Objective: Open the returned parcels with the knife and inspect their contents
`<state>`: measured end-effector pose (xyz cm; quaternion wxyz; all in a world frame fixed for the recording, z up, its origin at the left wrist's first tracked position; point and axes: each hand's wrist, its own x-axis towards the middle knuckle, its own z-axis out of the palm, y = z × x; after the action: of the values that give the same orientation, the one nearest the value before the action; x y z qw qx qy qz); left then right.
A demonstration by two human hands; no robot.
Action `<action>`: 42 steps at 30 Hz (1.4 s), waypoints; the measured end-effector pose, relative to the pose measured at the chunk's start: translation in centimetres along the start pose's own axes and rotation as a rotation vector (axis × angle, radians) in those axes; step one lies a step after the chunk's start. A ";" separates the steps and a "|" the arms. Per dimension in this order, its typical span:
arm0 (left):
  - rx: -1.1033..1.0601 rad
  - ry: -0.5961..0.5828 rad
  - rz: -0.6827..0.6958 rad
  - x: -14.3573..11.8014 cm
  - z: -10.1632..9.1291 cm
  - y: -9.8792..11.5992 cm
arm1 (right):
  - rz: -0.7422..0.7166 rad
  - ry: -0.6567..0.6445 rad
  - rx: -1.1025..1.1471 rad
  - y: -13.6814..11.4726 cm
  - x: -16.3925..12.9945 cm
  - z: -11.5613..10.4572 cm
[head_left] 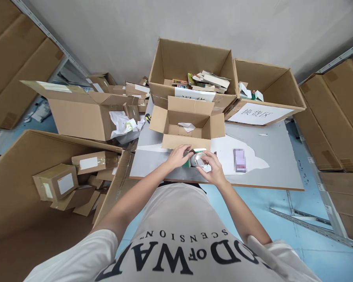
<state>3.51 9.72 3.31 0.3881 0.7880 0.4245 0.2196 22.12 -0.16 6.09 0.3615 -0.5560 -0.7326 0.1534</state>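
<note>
A small round, silvery object with a pale, shiny top [198, 159], like a jar or cup, is between my hands near the table's front edge. My right hand [213, 167] curls its fingers and thumb around the right side of it. From the left, my left hand [178, 157] is closed at a small green-and-white box [187, 161], its fingertips by the dark left rim of the round object. Whether the object sits inside that box I cannot tell. Just behind stands an open cardboard box [186, 141] with a scrap of white paper [187, 127] inside.
Behind stand a large carton [191, 51] with books and another [270, 78] with small packages. On the table [279, 156] lie white paper [255, 161] and a blurred purple item [239, 160]. Parcels fill a large carton [111, 196] at left; an open box [79, 117] stands behind it.
</note>
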 end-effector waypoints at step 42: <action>-0.298 0.286 -0.069 -4.6 1.5 -2.0 | 0.049 -0.427 -0.240 2.6 -0.7 1.4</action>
<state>1.03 5.94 0.73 0.4437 0.6676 0.4648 0.3760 23.04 0.31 3.27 0.1261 -0.5673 -0.7918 0.1881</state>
